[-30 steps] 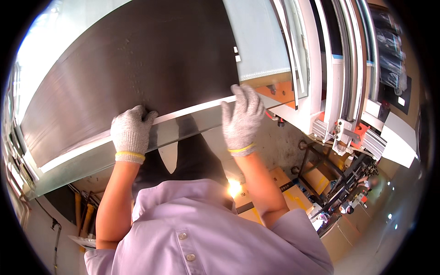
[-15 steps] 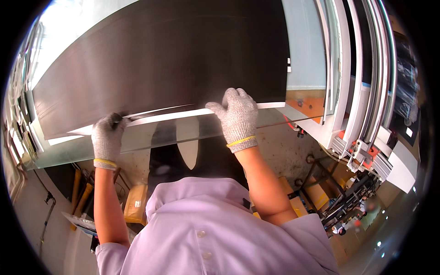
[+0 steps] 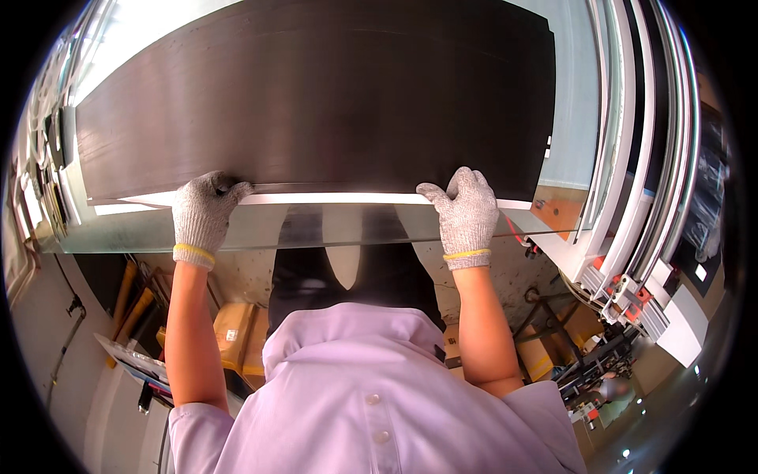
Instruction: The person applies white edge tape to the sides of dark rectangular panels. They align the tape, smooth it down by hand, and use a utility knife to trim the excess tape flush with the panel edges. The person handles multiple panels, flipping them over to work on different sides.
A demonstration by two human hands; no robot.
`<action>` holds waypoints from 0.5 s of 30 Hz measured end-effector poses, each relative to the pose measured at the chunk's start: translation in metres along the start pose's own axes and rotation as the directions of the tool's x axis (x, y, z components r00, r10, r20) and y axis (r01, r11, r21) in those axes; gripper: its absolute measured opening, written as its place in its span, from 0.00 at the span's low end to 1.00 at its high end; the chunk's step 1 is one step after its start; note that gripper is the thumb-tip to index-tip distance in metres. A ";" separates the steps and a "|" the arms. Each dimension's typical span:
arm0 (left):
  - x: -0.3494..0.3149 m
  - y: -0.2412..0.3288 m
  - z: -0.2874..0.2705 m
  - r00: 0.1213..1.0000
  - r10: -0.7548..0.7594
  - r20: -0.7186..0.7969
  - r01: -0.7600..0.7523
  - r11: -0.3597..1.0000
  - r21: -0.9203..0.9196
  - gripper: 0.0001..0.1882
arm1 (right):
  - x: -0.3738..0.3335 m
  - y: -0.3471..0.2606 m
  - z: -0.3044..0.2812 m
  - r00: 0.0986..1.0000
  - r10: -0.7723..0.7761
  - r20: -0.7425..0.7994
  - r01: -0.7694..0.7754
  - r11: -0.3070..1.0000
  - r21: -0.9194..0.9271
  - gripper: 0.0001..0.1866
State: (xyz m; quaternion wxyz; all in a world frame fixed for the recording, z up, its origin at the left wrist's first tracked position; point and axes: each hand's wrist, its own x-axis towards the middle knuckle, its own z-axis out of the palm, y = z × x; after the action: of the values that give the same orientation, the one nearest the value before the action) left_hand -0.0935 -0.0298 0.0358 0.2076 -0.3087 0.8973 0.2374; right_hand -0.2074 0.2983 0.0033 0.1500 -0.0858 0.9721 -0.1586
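Observation:
A large black sheet (image 3: 332, 103) lies over a white sheet (image 3: 332, 198), whose edge shows as a thin strip along the near side. Both rest on a glass-topped table (image 3: 379, 223). My left hand (image 3: 207, 209), in a grey knit glove with a yellow cuff band, is closed at the near edge of the black sheet toward the left. My right hand (image 3: 466, 209), gloved alike, grips the near edge toward the right, fingers bent over the black and thumb pointing left along the white strip. The undersides of both grips are hidden.
White and metal rails (image 3: 643, 118) run along the table's right side. Below the glass edge, cardboard boxes (image 3: 234, 336) stand on the left, with rolled tubes (image 3: 130, 300) beside them. A metal-framed rack (image 3: 553, 324) stands at lower right. Thin sheets and strips crowd the far left.
The black edge near my left hand, lifted and blurred before, now lies flatter and straighter along the white strip. My right hand remains at the near edge. The whole view has shifted.

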 end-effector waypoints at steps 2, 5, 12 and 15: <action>0.002 -0.001 0.000 1.000 0.008 0.004 -0.008 1.000 -0.008 0.18 | 0.000 -0.002 -0.002 1.000 0.009 0.010 -0.009 1.000 0.002 0.28; 0.003 -0.001 0.001 1.000 -0.019 0.006 0.019 1.000 0.012 0.19 | 0.000 -0.005 -0.003 1.000 0.014 0.006 -0.014 1.000 0.003 0.28; 0.006 -0.004 0.005 0.999 0.034 -0.007 -0.033 0.996 0.080 0.19 | -0.001 -0.058 0.004 0.990 -0.042 0.136 0.063 0.986 -0.155 0.27; 0.007 -0.006 0.007 0.997 0.076 -0.022 -0.074 0.993 0.095 0.20 | -0.006 -0.123 0.033 0.953 -0.204 0.223 0.234 0.965 -0.119 0.22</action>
State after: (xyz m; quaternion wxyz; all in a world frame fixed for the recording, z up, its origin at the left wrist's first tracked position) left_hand -0.0933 -0.0331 0.0251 0.2014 -0.2678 0.9210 0.1988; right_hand -0.1764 0.1750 0.0163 0.2257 -0.2202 0.9444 -0.0936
